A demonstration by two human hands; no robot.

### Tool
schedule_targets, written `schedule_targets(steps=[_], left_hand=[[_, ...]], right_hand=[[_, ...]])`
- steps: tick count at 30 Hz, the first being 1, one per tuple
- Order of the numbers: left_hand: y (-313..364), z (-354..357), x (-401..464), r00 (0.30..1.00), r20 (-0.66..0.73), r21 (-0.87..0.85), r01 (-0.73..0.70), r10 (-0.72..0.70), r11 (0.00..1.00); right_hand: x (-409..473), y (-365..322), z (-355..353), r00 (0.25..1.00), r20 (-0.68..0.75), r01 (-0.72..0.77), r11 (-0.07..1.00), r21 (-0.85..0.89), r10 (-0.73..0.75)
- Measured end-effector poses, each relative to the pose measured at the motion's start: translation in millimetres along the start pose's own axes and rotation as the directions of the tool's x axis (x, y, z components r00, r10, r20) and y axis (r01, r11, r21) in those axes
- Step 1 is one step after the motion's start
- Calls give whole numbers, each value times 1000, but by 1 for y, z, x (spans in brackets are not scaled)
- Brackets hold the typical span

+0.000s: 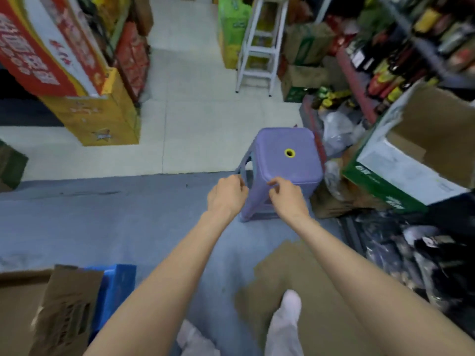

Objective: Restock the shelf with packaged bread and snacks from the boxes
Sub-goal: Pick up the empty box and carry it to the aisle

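Both hands at the purple stool (288, 160) — left hand (226, 195) curled on its near-left edge, right hand (286, 196) pinching the near rim. Stool upright, long axis vertical (seat up). Open box (411, 160) right of right hand — contents unclear.

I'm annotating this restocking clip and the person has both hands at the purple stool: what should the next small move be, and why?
Probably lift the purple plastic stool slightly and carry it toward the shelf. The left hand and right hand are curled at its near seat edge, it stands on the floor, and neither hand holds stock.
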State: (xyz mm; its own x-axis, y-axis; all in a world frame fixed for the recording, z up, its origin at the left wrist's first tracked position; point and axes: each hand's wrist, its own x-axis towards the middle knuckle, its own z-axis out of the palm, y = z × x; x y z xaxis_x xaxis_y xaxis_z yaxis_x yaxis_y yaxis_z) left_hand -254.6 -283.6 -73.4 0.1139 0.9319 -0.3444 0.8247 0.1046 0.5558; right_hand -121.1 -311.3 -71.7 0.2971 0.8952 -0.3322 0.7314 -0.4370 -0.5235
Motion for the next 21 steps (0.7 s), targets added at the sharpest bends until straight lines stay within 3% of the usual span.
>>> schedule_targets(steps=[4, 8, 15, 18, 21], left_hand=[[120, 60, 25, 979, 71, 104, -200, 193, 974], [229, 126, 51, 932, 153, 208, -356, 329, 911], [354, 220, 111, 795, 246, 368, -606, 554, 705], [377, 246, 137, 738, 367, 487, -671, 566, 559], [385, 262, 153, 777, 415, 588, -627, 474, 512]], right_hand=[[20, 93, -88, 990, -141, -57, 980, -192, 30], [56, 186, -161, 976, -199, -137, 967, -215, 94], [124, 290, -246, 986, -149, -114, 957, -268, 76], [149, 319, -258, 992, -8, -120, 937, -328, 124], [164, 341, -257, 991, -30, -128, 884, -450, 128]])
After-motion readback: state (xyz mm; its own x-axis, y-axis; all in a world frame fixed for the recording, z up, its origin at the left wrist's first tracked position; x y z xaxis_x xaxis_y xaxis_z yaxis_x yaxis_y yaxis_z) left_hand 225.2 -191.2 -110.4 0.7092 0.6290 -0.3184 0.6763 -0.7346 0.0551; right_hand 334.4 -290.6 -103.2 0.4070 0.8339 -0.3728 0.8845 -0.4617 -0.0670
